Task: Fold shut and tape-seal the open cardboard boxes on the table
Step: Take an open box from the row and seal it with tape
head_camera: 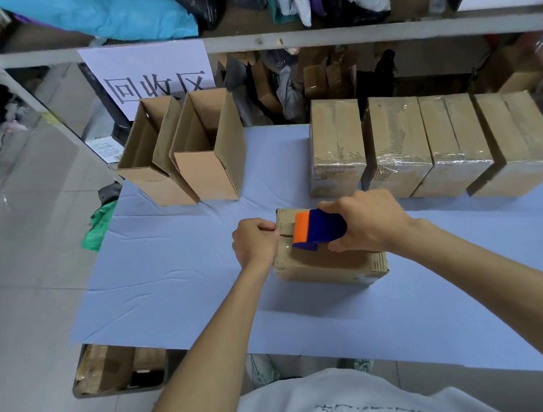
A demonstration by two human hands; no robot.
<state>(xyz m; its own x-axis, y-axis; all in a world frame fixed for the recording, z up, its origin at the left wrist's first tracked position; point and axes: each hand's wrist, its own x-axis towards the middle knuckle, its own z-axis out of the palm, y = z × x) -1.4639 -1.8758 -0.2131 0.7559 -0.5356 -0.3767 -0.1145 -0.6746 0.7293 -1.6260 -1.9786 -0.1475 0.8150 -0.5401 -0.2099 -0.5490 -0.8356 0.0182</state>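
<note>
Single view, head-worn; looks forward and steeply down onto table (177, 287) from its near edge; wide-angle, straight lines bowed toward borders; close range, wearer's shirt (324, 406) at bottom edge; shelf rail (310, 36) along top; tiled floor (17, 308) at left.

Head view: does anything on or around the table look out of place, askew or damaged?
Mostly orderly. A crumpled green item lies on the floor against the table's left edge, as if dropped. The four sealed boxes show wrinkled tape, but none looks crushed.
</note>
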